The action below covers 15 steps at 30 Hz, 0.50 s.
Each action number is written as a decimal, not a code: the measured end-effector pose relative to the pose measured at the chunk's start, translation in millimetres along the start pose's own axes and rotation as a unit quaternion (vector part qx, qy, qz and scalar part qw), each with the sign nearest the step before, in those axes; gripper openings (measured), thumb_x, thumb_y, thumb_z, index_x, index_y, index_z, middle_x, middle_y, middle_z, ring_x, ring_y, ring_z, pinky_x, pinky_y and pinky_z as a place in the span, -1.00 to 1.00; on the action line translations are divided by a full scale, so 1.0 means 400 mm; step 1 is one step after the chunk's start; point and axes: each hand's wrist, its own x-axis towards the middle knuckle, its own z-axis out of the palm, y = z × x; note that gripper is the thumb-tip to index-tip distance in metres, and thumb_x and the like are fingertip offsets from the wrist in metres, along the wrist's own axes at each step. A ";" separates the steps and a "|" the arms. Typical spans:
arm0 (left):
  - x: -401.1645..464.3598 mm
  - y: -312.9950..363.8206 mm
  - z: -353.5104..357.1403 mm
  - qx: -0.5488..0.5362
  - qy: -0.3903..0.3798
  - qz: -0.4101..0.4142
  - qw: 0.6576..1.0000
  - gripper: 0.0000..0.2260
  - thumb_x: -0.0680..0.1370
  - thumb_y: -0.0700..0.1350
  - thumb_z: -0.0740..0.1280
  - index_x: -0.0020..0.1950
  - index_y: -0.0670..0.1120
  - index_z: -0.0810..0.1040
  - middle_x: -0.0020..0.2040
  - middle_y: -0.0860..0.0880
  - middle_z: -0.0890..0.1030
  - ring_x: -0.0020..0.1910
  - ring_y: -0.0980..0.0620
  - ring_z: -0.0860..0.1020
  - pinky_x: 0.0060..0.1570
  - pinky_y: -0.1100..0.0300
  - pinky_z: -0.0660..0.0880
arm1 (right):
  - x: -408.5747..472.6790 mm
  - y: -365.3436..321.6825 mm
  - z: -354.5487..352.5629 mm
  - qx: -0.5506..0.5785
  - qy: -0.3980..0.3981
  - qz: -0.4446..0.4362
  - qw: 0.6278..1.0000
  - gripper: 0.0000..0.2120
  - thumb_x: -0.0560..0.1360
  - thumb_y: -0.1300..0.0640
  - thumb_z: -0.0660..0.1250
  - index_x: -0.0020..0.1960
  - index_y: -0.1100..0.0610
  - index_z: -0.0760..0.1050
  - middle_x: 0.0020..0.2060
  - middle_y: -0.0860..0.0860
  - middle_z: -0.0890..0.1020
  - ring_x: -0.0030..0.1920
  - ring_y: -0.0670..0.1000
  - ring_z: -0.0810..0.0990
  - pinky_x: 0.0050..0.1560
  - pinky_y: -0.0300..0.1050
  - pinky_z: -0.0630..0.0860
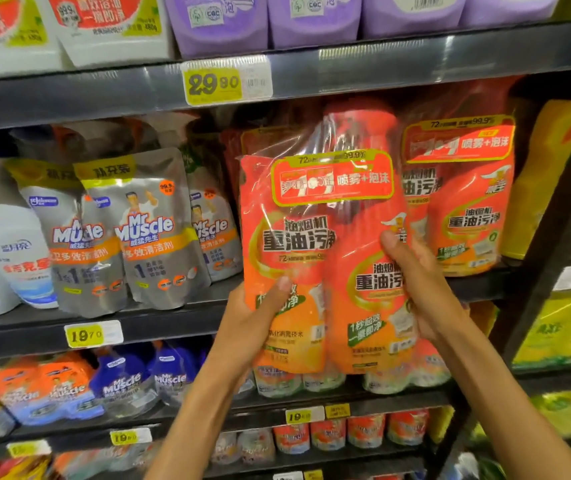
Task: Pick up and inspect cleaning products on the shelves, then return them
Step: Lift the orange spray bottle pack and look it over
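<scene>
An orange twin pack of grease cleaner (322, 244), a refill pouch and a spray bottle wrapped together in clear plastic, is held upright in front of the middle shelf (180, 317). My left hand (260, 313) grips its lower left edge, thumb on the front. My right hand (415, 275) grips its right side, thumb pressed on the bottle. A second identical twin pack (461, 195) stands on the shelf behind and to the right.
Grey Mr Muscle refill pouches (145, 230) and white spray bottles (10, 258) fill the middle shelf on the left. Purple pouches (312, 19) sit on the top shelf. Blue and orange pouches (124, 379) lie below. Yellow packs (551, 178) stand beyond a dark upright post (554, 251).
</scene>
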 end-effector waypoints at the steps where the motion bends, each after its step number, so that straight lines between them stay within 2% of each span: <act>1: -0.011 -0.002 0.000 0.004 0.011 0.006 1.000 -0.74 0.34 0.19 0.39 -0.03 0.16 0.65 -0.04 -0.03 0.71 -0.06 -0.04 0.68 -0.17 0.13 0.62 | -0.007 0.007 -0.004 0.012 -0.004 0.008 1.000 -0.71 0.35 -0.15 0.42 0.06 -0.17 0.61 -0.05 0.01 0.72 -0.07 0.02 0.71 -0.21 -0.18 0.62; 3: -0.031 -0.001 -0.001 0.014 0.026 0.020 0.999 -0.76 0.34 0.18 0.37 -0.04 0.17 0.65 -0.06 0.00 0.71 -0.08 -0.02 0.68 -0.17 0.15 0.62 | -0.021 0.019 -0.005 0.022 -0.003 0.027 0.999 -0.56 0.36 -0.14 0.44 0.21 -0.09 0.52 0.01 0.03 0.71 -0.01 0.04 0.70 -0.17 -0.14 0.63; 6: -0.058 0.003 -0.004 0.037 0.052 0.019 0.998 -0.79 0.38 0.19 0.33 -0.10 0.17 0.67 -0.13 0.03 0.72 -0.14 0.05 0.69 -0.23 0.23 0.60 | -0.039 0.027 0.010 -0.035 0.021 0.031 0.999 -0.15 0.16 -0.38 0.50 0.39 -0.19 0.35 0.23 -0.08 0.60 0.21 -0.01 0.60 0.13 0.03 0.58; 7: -0.066 0.003 -0.007 0.041 0.064 0.009 0.997 -0.78 0.37 0.20 0.32 -0.13 0.16 0.68 -0.16 0.04 0.72 -0.17 0.06 0.69 -0.26 0.25 0.58 | -0.044 0.033 0.015 -0.062 0.028 0.029 0.997 -0.15 0.13 -0.45 0.46 0.37 -0.29 0.34 0.27 -0.19 0.55 0.25 -0.11 0.54 0.22 0.04 0.52; 9: -0.080 -0.003 -0.018 0.050 0.072 -0.024 0.996 -0.75 0.37 0.23 0.30 -0.15 0.14 0.68 -0.17 0.03 0.72 -0.16 0.06 0.69 -0.20 0.20 0.58 | -0.054 0.033 0.031 -0.105 0.030 0.031 0.994 -0.37 0.14 -0.53 0.37 0.19 -0.51 0.37 0.15 -0.47 0.51 0.16 -0.41 0.48 0.16 -0.16 0.43; 10: -0.088 -0.005 -0.023 0.046 0.069 -0.047 0.995 -0.74 0.38 0.22 0.30 -0.15 0.12 0.68 -0.17 0.01 0.72 -0.16 0.04 0.69 -0.19 0.16 0.58 | -0.060 0.032 0.040 -0.116 0.024 0.034 0.992 -0.43 0.17 -0.54 0.34 0.16 -0.52 0.39 0.13 -0.50 0.51 0.14 -0.44 0.47 0.14 -0.22 0.39; 13: -0.113 -0.008 -0.046 0.011 0.046 -0.115 0.992 -0.74 0.47 0.15 0.30 -0.14 0.01 0.68 -0.21 -0.05 0.72 -0.25 0.00 0.69 -0.32 0.19 0.58 | -0.070 0.049 0.055 -0.140 -0.001 0.053 0.989 -0.40 0.35 -0.44 0.27 0.33 -0.26 0.40 0.23 -0.26 0.56 0.23 -0.21 0.52 0.20 -0.14 0.42; 15: -0.133 -0.015 -0.062 0.000 0.029 -0.151 0.988 -0.70 0.45 0.17 0.31 -0.03 -0.01 0.66 -0.13 -0.08 0.72 -0.16 -0.04 0.69 -0.22 0.14 0.61 | -0.083 0.056 0.068 -0.148 -0.017 0.073 0.986 -0.57 0.45 -0.34 0.23 0.24 -0.20 0.47 0.07 -0.22 0.66 0.07 -0.20 0.63 -0.01 -0.29 0.51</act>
